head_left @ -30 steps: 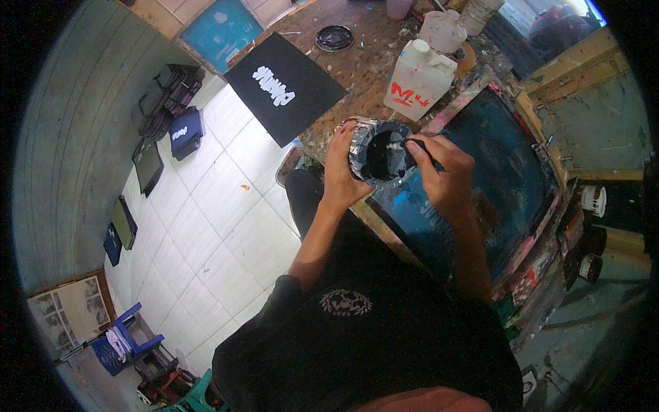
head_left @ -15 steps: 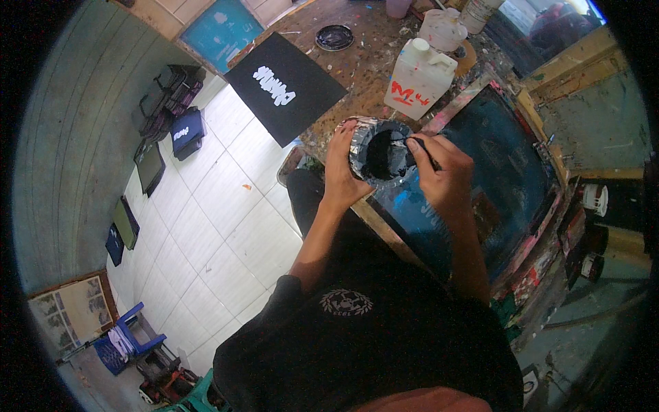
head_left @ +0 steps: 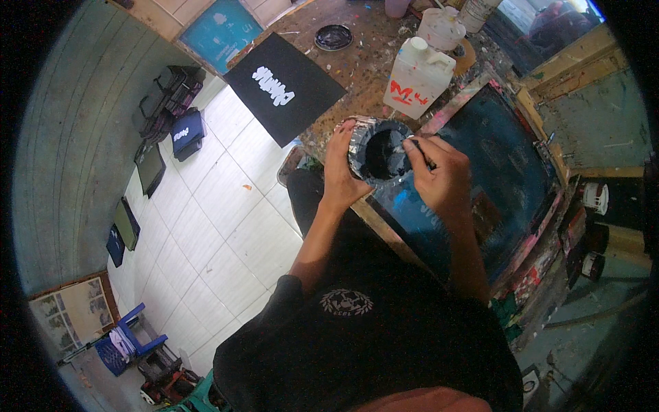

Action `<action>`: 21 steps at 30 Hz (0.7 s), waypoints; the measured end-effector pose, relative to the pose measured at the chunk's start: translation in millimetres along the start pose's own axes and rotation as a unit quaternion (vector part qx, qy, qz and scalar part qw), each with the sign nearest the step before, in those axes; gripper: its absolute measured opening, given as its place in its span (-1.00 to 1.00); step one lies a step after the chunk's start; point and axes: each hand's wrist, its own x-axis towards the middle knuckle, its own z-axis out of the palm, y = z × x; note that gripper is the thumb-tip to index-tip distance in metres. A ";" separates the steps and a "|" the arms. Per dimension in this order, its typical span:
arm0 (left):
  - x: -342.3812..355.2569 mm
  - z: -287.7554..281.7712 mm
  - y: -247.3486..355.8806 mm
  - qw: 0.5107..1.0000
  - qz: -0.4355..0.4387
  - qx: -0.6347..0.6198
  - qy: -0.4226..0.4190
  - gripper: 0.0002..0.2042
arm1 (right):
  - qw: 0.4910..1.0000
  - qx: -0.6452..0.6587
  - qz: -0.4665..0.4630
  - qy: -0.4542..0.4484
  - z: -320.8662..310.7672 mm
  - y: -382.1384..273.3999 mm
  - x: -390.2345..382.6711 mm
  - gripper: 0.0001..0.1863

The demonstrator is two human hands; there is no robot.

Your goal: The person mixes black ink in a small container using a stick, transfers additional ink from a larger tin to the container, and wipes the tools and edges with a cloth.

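My left hand is wrapped round the side of a tub with a paint-smeared rim, tipped so that its opening shows. Black paint or ink coats the inside. At the tub's right edge, my right hand pinches a dark, thin-handled tool whose end reaches into the tub; its exact kind is hidden. Beneath both hands lies a printing screen with dark blue mesh and a stained frame. A black sheet with a white printed design sits left of the tub.
Behind the tub stand a white jug with red marks and a white pail. A round black-smeared lid lies on the stained worktable. Folded dark fabric pieces and a blue plastic chair are on the floor at left.
My right hand has shifted slightly left and the tool's end has moved within the tub. The left hand keeps its hold on the tub.
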 end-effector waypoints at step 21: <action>-1.3 -2.4 -0.5 1.000 0.000 0.023 -0.001 0.02 | 1.000 0.014 0.001 -0.011 2.2 -3.3 -3.0 -0.88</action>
